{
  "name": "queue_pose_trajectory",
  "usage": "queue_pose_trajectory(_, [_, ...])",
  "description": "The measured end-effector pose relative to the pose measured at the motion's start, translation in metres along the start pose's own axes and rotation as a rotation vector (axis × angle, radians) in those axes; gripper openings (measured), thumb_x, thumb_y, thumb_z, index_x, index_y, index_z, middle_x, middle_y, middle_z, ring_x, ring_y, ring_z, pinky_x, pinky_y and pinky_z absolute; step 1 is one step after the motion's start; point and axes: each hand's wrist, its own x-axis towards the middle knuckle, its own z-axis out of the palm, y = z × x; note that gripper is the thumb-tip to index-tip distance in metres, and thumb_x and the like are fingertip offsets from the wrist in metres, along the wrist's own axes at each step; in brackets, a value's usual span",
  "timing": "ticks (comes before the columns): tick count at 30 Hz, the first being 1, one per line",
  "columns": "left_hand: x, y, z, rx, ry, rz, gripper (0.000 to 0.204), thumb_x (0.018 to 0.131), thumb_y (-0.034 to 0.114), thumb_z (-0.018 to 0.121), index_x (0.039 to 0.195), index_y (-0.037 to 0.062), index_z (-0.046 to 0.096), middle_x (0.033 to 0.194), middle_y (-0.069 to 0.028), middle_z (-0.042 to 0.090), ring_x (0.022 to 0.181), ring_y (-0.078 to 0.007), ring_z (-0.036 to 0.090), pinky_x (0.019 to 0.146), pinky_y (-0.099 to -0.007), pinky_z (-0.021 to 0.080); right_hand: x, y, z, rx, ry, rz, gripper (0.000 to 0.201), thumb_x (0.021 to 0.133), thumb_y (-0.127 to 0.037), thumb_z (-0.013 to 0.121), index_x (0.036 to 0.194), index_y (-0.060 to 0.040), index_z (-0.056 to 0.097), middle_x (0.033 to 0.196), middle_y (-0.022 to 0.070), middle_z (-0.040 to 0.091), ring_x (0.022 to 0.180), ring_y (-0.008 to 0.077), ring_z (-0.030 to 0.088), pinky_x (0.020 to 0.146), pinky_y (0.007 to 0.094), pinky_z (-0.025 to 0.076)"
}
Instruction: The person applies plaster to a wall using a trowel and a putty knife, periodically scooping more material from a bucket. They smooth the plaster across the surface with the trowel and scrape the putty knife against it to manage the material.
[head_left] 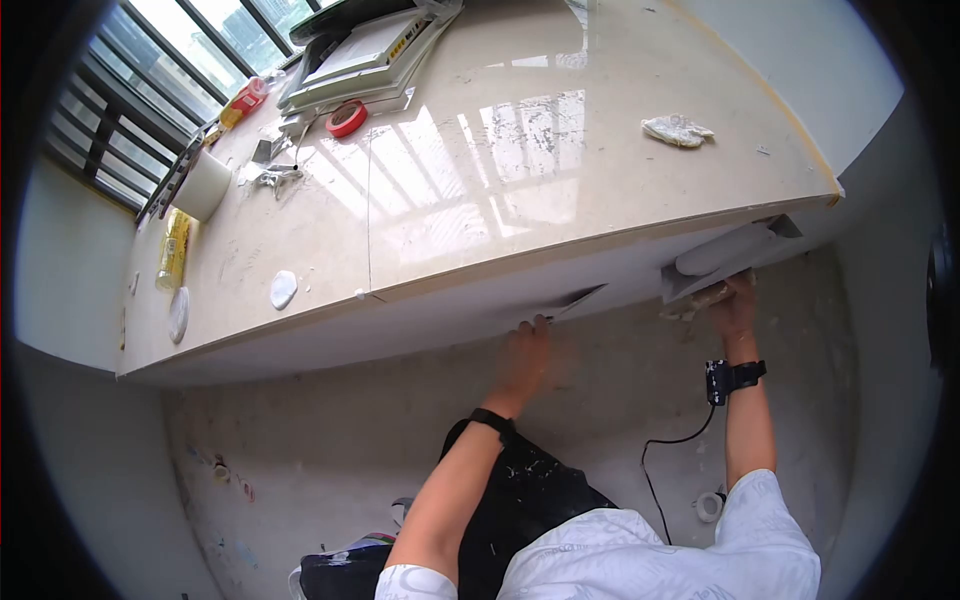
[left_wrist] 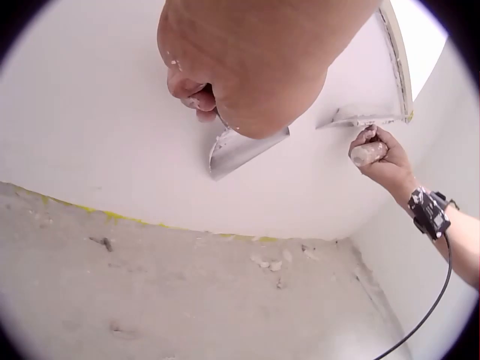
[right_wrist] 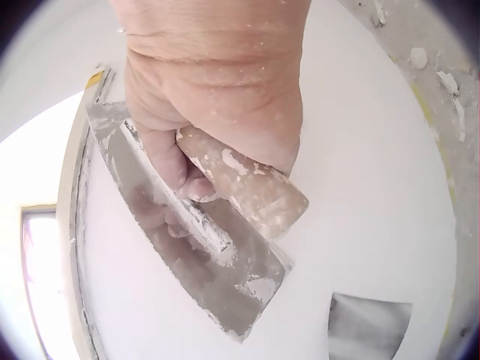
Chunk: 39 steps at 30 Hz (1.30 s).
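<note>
My right hand (head_left: 736, 308) grips the putty-crusted handle of a plastering trowel (right_wrist: 191, 232), its long metal blade up against the white wall face under the ledge, near the right corner. White putty patches cling to the blade and its rib. To the left, my left hand (head_left: 524, 362), blurred in the head view, grips a putty knife (left_wrist: 244, 154). That knife's broad metal blade lies at a slant close to the same wall face, while its handle is mostly hidden behind the hand in the left wrist view.
Above the wall face runs a glossy beige ledge (head_left: 420, 235). On it lie a red tape roll (head_left: 347, 118), a stack of papers (head_left: 365, 50), a white crumpled item (head_left: 677, 130) and a yellow roll (head_left: 173, 250). Putty crumbs (left_wrist: 271, 265) dot the floor. A cable (head_left: 648, 460) hangs from my right wrist.
</note>
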Motion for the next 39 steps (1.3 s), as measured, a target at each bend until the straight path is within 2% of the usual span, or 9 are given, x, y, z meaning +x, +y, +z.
queue_pose_trajectory(5, [-0.094, -0.142, -0.093, 0.236, 0.084, -0.135, 0.030, 0.090, 0.021, 0.057, 0.114, 0.0046, 0.056, 0.083, -0.0210, 0.062, 0.079, -0.0387, 0.063, 0.066, -0.0492, 0.050, 0.010, 0.009, -0.049, 0.013, -0.048, 0.009, 0.039, 0.080, -0.011, 0.062, 0.117, -0.0046, 0.052, 0.108, 0.0089, 0.059, 0.097, 0.0244, 0.061, 0.089, 0.0404, 0.050])
queue_pose_trajectory(7, [-0.112, -0.153, -0.170, 0.296, -0.280, -0.469, 0.025, 0.087, 0.022, 0.060, 0.105, 0.0041, 0.062, 0.078, -0.0238, 0.064, 0.080, -0.0401, 0.065, 0.070, -0.0490, 0.051, 0.028, 0.030, -0.088, -0.033, -0.083, 0.008, 0.032, 0.082, -0.013, 0.063, 0.112, -0.0063, 0.055, 0.102, 0.0090, 0.060, 0.093, 0.0241, 0.062, 0.087, 0.0432, 0.051])
queue_pose_trajectory(11, [-0.188, -0.176, -0.267, 0.349, -0.256, -0.813, 0.022, 0.084, 0.019, 0.061, 0.089, -0.0013, 0.068, 0.078, -0.0254, 0.066, 0.080, -0.0418, 0.065, 0.072, -0.0472, 0.052, -0.017, 0.010, 0.009, -0.242, -0.067, 0.189, 0.019, 0.080, -0.006, 0.064, 0.097, -0.0098, 0.056, 0.082, 0.0033, 0.058, 0.077, 0.0170, 0.059, 0.069, 0.0349, 0.050])
queue_pose_trajectory(13, [-0.210, -0.165, -0.294, 0.217, 0.043, -0.879, 0.025, 0.084, 0.020, 0.061, 0.084, -0.0038, 0.068, 0.081, -0.0264, 0.066, 0.076, -0.0448, 0.063, 0.071, -0.0477, 0.051, -0.027, 0.015, 0.036, -0.361, 0.058, 0.151, 0.018, 0.080, -0.003, 0.064, 0.094, -0.0095, 0.056, 0.077, 0.0017, 0.057, 0.072, 0.0151, 0.058, 0.066, 0.0322, 0.050])
queue_pose_trajectory(17, [-0.253, -0.160, -0.332, -0.789, 0.437, -1.262, 0.018, 0.094, 0.020, 0.058, 0.096, 0.0025, 0.061, 0.064, -0.0040, 0.057, 0.051, -0.0071, 0.051, 0.042, -0.0236, 0.039, -0.033, 0.036, 0.051, -0.695, 0.109, 0.064, 0.020, 0.080, -0.004, 0.066, 0.097, -0.0074, 0.056, 0.077, 0.0016, 0.057, 0.069, 0.0135, 0.058, 0.064, 0.0297, 0.049])
queue_pose_trajectory(19, [-0.267, -0.158, -0.334, -1.058, 0.726, -1.171, 0.014, 0.098, 0.022, 0.053, 0.101, 0.0078, 0.054, 0.068, 0.0002, 0.055, 0.049, -0.0055, 0.046, 0.038, -0.0190, 0.031, -0.040, 0.057, 0.065, -0.689, 0.029, 0.007, 0.022, 0.081, -0.005, 0.068, 0.099, -0.0062, 0.056, 0.078, 0.0019, 0.059, 0.068, 0.0122, 0.058, 0.062, 0.0281, 0.048])
queue_pose_trajectory(23, [-0.258, -0.128, -0.335, -1.540, 1.291, -0.928, 0.014, 0.101, 0.019, 0.048, 0.102, 0.0058, 0.046, 0.088, -0.0045, 0.050, 0.063, -0.0099, 0.044, 0.047, -0.0213, 0.036, -0.049, 0.140, 0.088, -0.615, -0.136, -0.171, 0.021, 0.084, -0.010, 0.071, 0.099, -0.0064, 0.056, 0.078, 0.0022, 0.061, 0.068, 0.0103, 0.059, 0.056, 0.0252, 0.045])
queue_pose_trajectory(29, [-0.224, -0.136, -0.313, -1.496, 1.419, -0.729, 0.015, 0.102, 0.020, 0.047, 0.102, 0.0057, 0.045, 0.088, -0.0018, 0.048, 0.065, -0.0092, 0.043, 0.049, -0.0223, 0.036, -0.110, 0.236, 0.209, -0.553, -0.206, -0.259, 0.018, 0.088, -0.012, 0.069, 0.097, -0.0055, 0.054, 0.076, 0.0023, 0.059, 0.068, 0.0090, 0.059, 0.057, 0.0241, 0.045])
queue_pose_trajectory(39, [-0.238, -0.149, -0.308, -1.192, 1.554, -0.797, 0.019, 0.102, 0.025, 0.047, 0.101, 0.0060, 0.044, 0.088, -0.0004, 0.048, 0.063, -0.0063, 0.044, 0.048, -0.0212, 0.034, -0.188, 0.417, 0.369, -0.458, -0.309, -0.214, 0.018, 0.089, -0.007, 0.066, 0.093, -0.0024, 0.049, 0.077, 0.0032, 0.056, 0.068, 0.0094, 0.060, 0.062, 0.0242, 0.049])
